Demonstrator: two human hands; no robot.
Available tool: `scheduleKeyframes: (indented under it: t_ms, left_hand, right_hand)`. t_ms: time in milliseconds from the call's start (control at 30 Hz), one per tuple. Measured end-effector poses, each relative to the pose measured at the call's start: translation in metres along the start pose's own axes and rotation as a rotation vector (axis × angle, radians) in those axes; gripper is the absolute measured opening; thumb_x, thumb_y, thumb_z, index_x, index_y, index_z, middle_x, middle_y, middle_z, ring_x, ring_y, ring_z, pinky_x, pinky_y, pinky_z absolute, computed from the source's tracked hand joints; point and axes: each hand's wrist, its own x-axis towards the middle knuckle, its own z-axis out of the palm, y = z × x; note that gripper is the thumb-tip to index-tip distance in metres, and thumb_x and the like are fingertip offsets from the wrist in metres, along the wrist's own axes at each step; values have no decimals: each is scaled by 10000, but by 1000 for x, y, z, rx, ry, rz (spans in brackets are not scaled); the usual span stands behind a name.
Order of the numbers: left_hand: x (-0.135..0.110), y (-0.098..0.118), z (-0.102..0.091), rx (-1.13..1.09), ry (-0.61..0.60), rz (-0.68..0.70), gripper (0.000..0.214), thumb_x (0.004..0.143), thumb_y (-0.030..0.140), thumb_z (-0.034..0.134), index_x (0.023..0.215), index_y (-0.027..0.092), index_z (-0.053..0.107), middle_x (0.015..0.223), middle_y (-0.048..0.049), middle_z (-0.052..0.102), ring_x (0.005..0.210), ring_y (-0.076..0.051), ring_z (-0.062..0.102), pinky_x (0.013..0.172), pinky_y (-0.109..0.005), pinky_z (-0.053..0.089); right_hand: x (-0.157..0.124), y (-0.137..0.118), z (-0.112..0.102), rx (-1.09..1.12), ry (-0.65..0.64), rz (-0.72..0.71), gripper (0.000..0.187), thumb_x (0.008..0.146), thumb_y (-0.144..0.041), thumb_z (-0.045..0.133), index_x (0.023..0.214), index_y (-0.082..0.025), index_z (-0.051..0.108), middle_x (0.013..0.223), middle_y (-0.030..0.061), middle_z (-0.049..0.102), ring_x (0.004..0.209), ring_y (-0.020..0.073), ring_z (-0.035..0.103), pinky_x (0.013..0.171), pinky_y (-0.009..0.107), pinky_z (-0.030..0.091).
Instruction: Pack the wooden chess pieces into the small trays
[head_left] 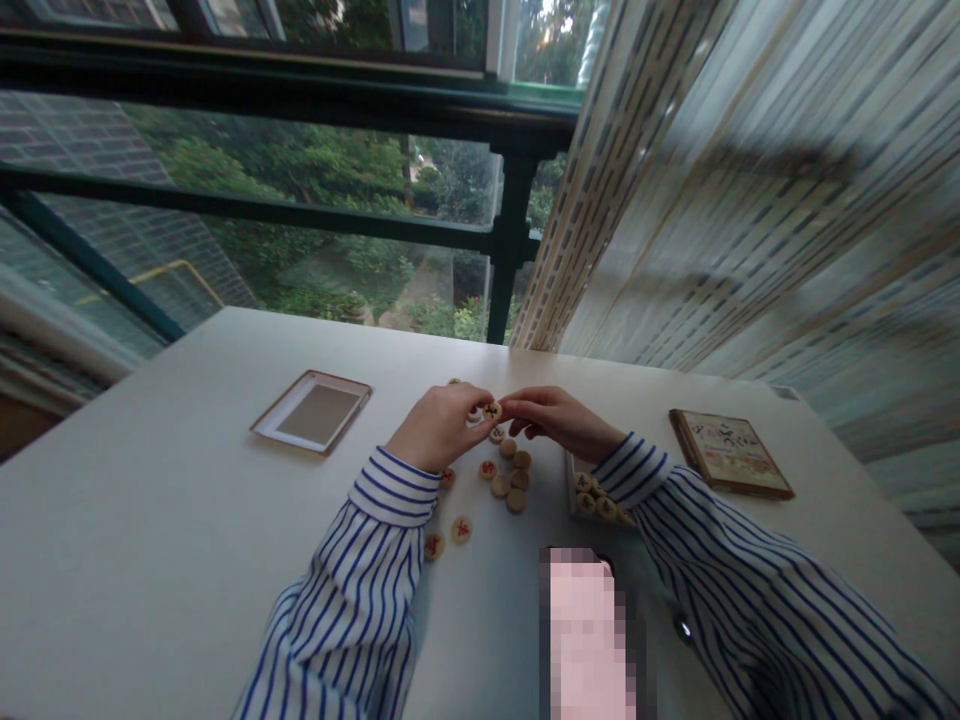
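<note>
Head view: shallow tray [322,415], left on white table [150,520]; left hand [439,425], thumb and finger clamped on marked disc [492,411], above loose discs [500,486]; right hand [559,418], fingertips at disc's right edge, grip cannot be told; box [582,466] of further discs [606,506], partly under striped sleeve [637,470]; flat illustrated item [731,455], right.

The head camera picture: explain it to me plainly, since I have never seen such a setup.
There is no machine here, only a person's two bare hands. The one picture comes from a camera worn on the head, looking forward and down. On the white table lie loose round pieces, some with red characters. A shallow tray lies left, an open box of more pieces sits by the right sleeve, a flat printed case farther right. The left hand holds a black-marked piece; the right hand is at its edge.
</note>
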Motion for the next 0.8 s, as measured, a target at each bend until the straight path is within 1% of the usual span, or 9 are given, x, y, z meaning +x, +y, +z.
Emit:
scheduleKeyframes:
  t_ms: [67,133,233,333,467,533,633,700,800]
  left_hand:
    - [-2,-6,1,33,-44,-29,217,781,315,531,933,192,626,832,-37,648,759,-158,588,693,-264,452]
    - [-3,-11,3,68,-75,-62,212,767,318,543,916,194,627,854,-41,638,778,-163,590,712,-269,453]
    - [-4,-14,6,118,-97,-89,196,751,310,556,887,194,634,902,-56,613,826,-175,582,753,-285,449]
    - [-4,-14,9,165,-121,-104,177,747,291,554,866,194,643,939,-72,588,854,-195,567,759,-315,447]
    - [-3,-15,17,215,-163,-139,166,723,286,575,844,208,657,973,-77,563,894,-212,542,785,-343,436]
    - [-3,-15,21,233,-184,-158,171,719,292,575,846,217,662,958,-73,558,889,-213,536,782,-347,434]
    - [-3,-15,25,251,-190,-168,176,724,292,564,846,216,665,931,-78,559,887,-225,531,765,-355,433]
    - [-3,-14,27,257,-188,-160,176,727,290,560,848,215,664,924,-83,562,894,-234,527,754,-360,432]
    - [-4,-14,29,265,-185,-164,181,734,300,553,855,219,661,921,-83,562,907,-240,523,749,-362,428]
  right_hand:
    - [1,2,-2,-21,17,6,277,759,-370,585,923,-155,644,952,78,658,676,84,573,540,183,379]
    - [1,4,-5,-29,30,8,283,761,-375,581,928,-154,637,983,87,653,686,89,576,540,185,384]
    - [0,5,-8,-43,47,8,283,766,-376,576,930,-152,630,982,92,651,685,90,576,534,184,383]
    - [-2,4,-9,-71,54,5,284,775,-375,565,939,-152,627,982,91,649,693,91,576,537,183,385]
    - [-3,4,-8,-154,79,-5,293,767,-372,560,934,-141,626,953,89,654,680,98,578,523,193,385]
    - [-2,6,-9,-248,85,-26,284,757,-357,561,913,-128,626,885,80,660,659,106,576,521,205,391]
    - [-2,13,-11,-476,87,-116,245,750,-319,556,869,-120,635,765,53,652,653,120,570,575,233,422]
    - [-4,16,-11,-660,97,-176,217,752,-298,547,856,-132,642,757,47,648,662,125,564,607,243,425]
    - [-9,20,-9,-847,95,-191,191,760,-283,531,846,-149,637,765,45,646,664,127,564,606,236,414]
